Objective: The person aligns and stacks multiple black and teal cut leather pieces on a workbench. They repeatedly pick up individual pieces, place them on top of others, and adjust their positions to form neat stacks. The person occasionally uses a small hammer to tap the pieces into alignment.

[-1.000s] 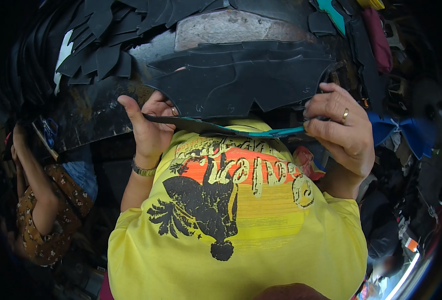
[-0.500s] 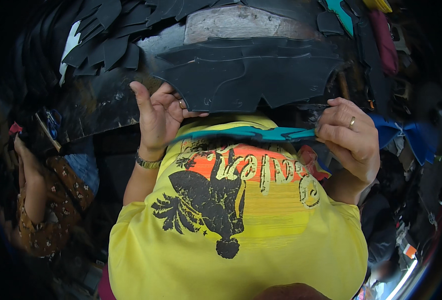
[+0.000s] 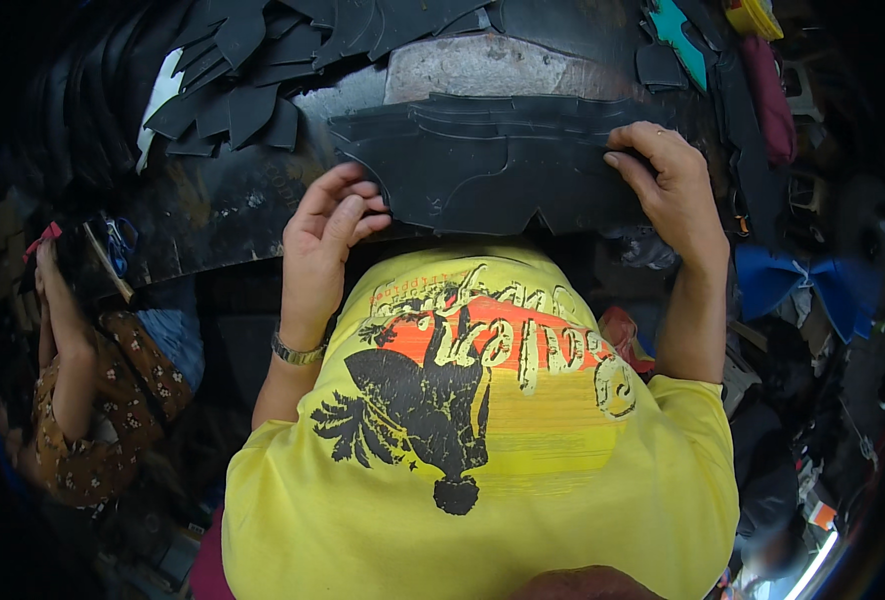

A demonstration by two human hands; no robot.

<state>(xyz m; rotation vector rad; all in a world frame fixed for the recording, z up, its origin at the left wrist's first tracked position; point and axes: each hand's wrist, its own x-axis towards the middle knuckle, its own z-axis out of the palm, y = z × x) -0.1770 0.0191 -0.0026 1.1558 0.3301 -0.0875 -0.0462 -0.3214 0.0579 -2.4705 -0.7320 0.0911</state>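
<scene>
A stack of flat black cut sheets lies at the near edge of the dark work surface, the top one with curved sides and a small notch in its near edge. At its left end is my left hand, fingers loosely bent and apart, tips close to the sheet's edge. My right hand hovers over the right part of the stack, thumb and forefinger slightly apart and nothing visible between them. Whether the fingertips touch the sheet I cannot tell.
Behind the stack is a worn grey block. Overlapping black pieces lie far left, and a teal piece far right beside a maroon roll. At left sits another person in a flowered brown garment.
The thin teal strip, seen edge-on in my right hand before, no longer shows. My right hand has moved up and left over the black stack, and my left hand's fingers have curled in.
</scene>
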